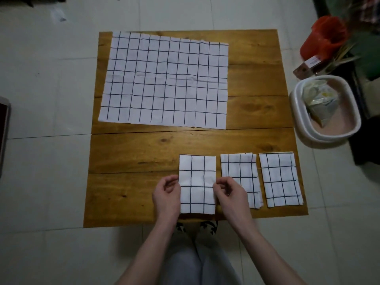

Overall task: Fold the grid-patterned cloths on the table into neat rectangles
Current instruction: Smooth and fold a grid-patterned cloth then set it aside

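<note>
A large white cloth with a black grid [164,79] lies spread flat on the far left part of the wooden table [133,153]. Three folded grid cloths sit in a row along the near edge: one in front of me [196,173], a middle one [240,169] and a right one [279,179]. My left hand [166,195] rests beside the left edge of the nearest folded cloth, with curled fingers apart and nothing in them. My right hand [229,194] is at that cloth's right edge, fingertips pinched on it and partly covering the middle cloth.
A white oval tub [329,138] holding a crumpled bag stands on the floor to the right of the table. Behind it are a red bucket [322,38] and small boxes. My knees are under the near table edge. Pale floor tiles surround the table.
</note>
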`<state>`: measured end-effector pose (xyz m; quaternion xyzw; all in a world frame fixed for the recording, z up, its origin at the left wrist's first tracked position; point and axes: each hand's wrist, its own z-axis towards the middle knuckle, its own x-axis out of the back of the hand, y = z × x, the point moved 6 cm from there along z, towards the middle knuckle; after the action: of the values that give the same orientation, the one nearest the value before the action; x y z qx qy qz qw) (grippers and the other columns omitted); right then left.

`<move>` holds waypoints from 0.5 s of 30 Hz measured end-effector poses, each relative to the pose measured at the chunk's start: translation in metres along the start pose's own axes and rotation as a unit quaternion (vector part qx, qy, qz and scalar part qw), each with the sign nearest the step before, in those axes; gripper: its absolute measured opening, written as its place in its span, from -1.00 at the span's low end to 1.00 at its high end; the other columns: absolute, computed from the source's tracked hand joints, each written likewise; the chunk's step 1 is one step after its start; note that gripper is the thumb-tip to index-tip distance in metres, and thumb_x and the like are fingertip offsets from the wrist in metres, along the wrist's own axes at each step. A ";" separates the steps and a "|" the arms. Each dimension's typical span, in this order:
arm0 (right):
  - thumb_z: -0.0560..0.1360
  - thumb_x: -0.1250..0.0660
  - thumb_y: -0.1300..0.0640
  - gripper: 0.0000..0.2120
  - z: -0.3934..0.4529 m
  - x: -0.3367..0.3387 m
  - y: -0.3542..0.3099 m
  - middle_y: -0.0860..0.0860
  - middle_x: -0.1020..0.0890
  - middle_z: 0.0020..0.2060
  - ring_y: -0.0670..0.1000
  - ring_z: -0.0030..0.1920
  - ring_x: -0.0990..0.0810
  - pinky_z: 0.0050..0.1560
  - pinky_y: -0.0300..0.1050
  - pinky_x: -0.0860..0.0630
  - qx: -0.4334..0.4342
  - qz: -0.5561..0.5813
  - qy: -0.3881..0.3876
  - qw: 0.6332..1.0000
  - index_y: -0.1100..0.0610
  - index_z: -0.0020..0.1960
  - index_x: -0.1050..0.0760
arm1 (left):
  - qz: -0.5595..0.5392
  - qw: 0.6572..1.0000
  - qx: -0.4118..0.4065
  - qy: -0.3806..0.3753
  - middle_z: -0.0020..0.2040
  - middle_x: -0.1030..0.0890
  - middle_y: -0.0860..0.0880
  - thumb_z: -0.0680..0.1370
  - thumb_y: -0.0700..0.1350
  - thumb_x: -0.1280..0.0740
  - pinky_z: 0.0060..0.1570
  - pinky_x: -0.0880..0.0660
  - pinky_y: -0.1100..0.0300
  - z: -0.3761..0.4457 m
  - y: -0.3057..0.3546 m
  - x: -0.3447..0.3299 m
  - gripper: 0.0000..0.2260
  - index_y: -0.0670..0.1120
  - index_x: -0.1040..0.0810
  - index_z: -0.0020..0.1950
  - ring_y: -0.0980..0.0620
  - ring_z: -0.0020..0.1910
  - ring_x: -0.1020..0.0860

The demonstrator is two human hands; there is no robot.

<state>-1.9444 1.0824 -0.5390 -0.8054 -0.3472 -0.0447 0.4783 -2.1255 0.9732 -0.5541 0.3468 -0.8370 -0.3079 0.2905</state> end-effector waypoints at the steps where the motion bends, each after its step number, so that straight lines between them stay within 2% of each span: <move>1: 0.63 -0.37 0.11 -0.89 0.002 -0.003 0.002 -0.10 -0.65 -0.12 -0.23 -0.06 -0.61 -0.08 -0.31 -0.60 0.001 -0.006 -0.001 1.000 -0.03 0.13 -0.58 | 0.003 1.000 0.000 0.005 0.06 -0.66 -0.01 0.59 -0.32 -0.39 0.00 -0.60 0.23 0.004 -0.003 0.000 -0.79 -0.01 -0.61 0.09 0.07 0.04 -0.63; 5: 0.63 -0.37 0.11 -0.85 0.010 -0.015 0.004 -0.17 -0.65 -0.07 -0.33 0.00 -0.58 -0.03 -0.40 -0.57 0.006 -0.027 -0.004 1.000 -0.06 0.18 -0.56 | 0.019 1.000 -0.003 0.023 0.06 -0.66 0.01 0.60 -0.29 -0.39 -0.02 -0.58 0.25 0.017 -0.010 0.002 -0.80 0.01 -0.60 0.11 0.08 0.04 -0.63; 9: 0.63 -0.37 0.11 -0.75 0.014 -0.027 0.005 -0.22 -0.62 0.02 -0.29 0.03 -0.59 -0.05 -0.52 -0.49 0.008 -0.043 -0.019 0.999 -0.06 0.29 -0.53 | 0.023 0.999 -0.004 0.031 0.05 -0.67 -0.01 0.61 -0.28 -0.38 -0.01 -0.60 0.21 0.028 -0.011 0.005 -0.80 0.03 -0.60 0.09 0.06 0.03 -0.63; 11: 0.63 -0.36 0.12 -0.71 0.014 -0.031 0.006 -0.19 -0.62 0.07 -0.29 0.06 -0.57 -0.04 -0.52 -0.48 0.008 -0.053 -0.019 0.998 -0.02 0.34 -0.53 | 0.027 0.999 0.007 0.033 0.05 -0.66 0.00 0.61 -0.28 -0.37 -0.04 -0.57 0.24 0.030 -0.012 0.005 -0.81 0.00 -0.60 0.10 0.06 0.03 -0.62; 13: 0.63 -0.36 0.13 -0.67 0.013 -0.034 0.005 -0.14 -0.60 0.13 -0.28 0.09 -0.55 -0.02 -0.50 -0.48 0.013 -0.070 -0.015 0.997 0.02 0.38 -0.52 | 0.030 0.999 0.016 0.035 0.05 -0.65 0.00 0.62 -0.26 -0.37 0.00 -0.60 0.18 0.030 -0.013 0.007 -0.83 0.00 -0.60 0.11 0.05 0.04 -0.62; 15: 0.62 -0.36 0.12 -0.63 0.013 -0.036 0.004 -0.13 -0.58 0.16 -0.23 0.12 -0.55 0.10 -0.41 -0.49 0.021 -0.085 -0.015 0.996 0.02 0.42 -0.51 | 0.036 0.998 0.024 0.036 0.05 -0.65 0.01 0.62 -0.23 -0.37 0.04 -0.62 0.13 0.029 -0.015 0.010 -0.85 0.01 -0.60 0.11 0.06 0.04 -0.62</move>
<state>-1.9725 1.0733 -0.5630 -0.7636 -0.4225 -0.0657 0.4839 -2.1452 0.9664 -0.5805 0.3346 -0.8451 -0.2644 0.3225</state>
